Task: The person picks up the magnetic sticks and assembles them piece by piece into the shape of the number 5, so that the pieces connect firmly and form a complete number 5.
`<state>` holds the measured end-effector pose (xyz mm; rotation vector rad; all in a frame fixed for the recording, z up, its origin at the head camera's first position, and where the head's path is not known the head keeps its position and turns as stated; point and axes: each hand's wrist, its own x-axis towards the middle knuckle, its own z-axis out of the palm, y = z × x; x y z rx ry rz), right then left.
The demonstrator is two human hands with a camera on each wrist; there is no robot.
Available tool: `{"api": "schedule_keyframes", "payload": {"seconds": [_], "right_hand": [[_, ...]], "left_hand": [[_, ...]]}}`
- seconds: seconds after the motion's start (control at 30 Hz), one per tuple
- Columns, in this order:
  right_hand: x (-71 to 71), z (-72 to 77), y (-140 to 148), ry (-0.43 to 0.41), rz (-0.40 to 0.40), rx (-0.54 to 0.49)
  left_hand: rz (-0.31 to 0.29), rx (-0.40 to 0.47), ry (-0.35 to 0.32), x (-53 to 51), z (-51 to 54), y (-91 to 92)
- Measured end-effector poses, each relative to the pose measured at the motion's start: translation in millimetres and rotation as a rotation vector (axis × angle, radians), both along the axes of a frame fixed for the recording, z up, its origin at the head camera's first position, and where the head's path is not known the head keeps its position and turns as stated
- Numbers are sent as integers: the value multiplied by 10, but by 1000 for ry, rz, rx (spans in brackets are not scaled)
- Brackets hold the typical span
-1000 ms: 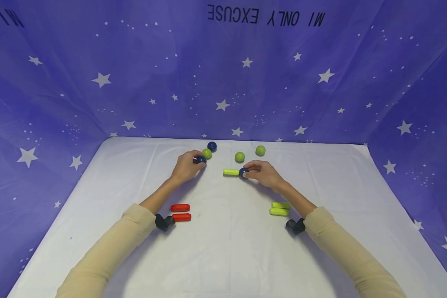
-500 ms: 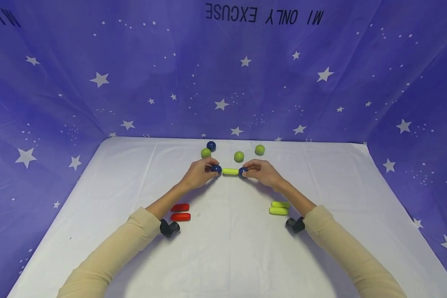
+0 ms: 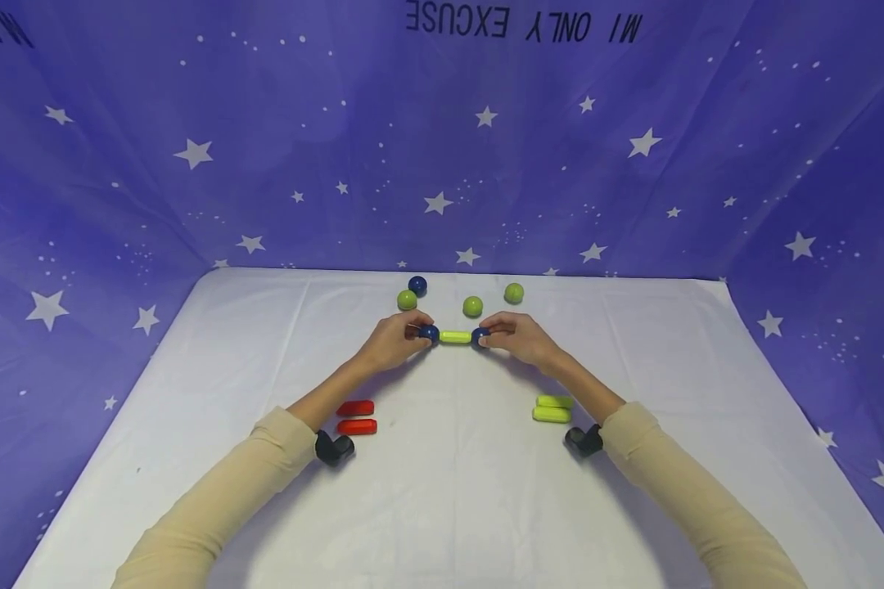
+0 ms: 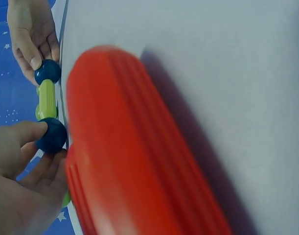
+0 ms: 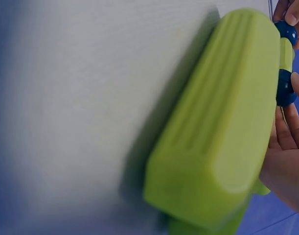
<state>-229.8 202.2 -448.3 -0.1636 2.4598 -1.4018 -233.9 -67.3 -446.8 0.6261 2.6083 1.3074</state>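
Near the back of the white table, my left hand [image 3: 392, 342] pinches a dark blue ball [image 3: 430, 334] between thumb and fingers. Opposite it, my right hand [image 3: 523, 339] pinches another dark blue ball [image 3: 479, 338]. A lime-yellow rod [image 3: 455, 337] lies in line between the two balls, one ball at each end. In the left wrist view the rod [image 4: 47, 98] appears to touch both balls. The right wrist view shows the same row partly cut off, with the right hand's ball [image 5: 286, 89] nearer the camera.
Behind the hands sit a loose blue ball [image 3: 417, 285] and three green balls, one of them [image 3: 473, 307] in the middle. Two red rods [image 3: 357, 427] lie by the left forearm, two lime rods [image 3: 552, 415] by the right. A starry blue cloth [image 3: 442, 147] hangs behind the table [image 3: 442, 507].
My left hand has moved right and nearer with its blue ball, from beside the green ball to the rod's left end. The right hand has stayed in place.
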Motion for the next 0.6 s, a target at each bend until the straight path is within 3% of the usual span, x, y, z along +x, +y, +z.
{"api": "schedule_keyframes", "payload": {"seconds": [0.6], "right_hand": [[21,6,-6,5,3,-23]], "left_hand": [[-42,10,-25,-33,-14,-66]]}}
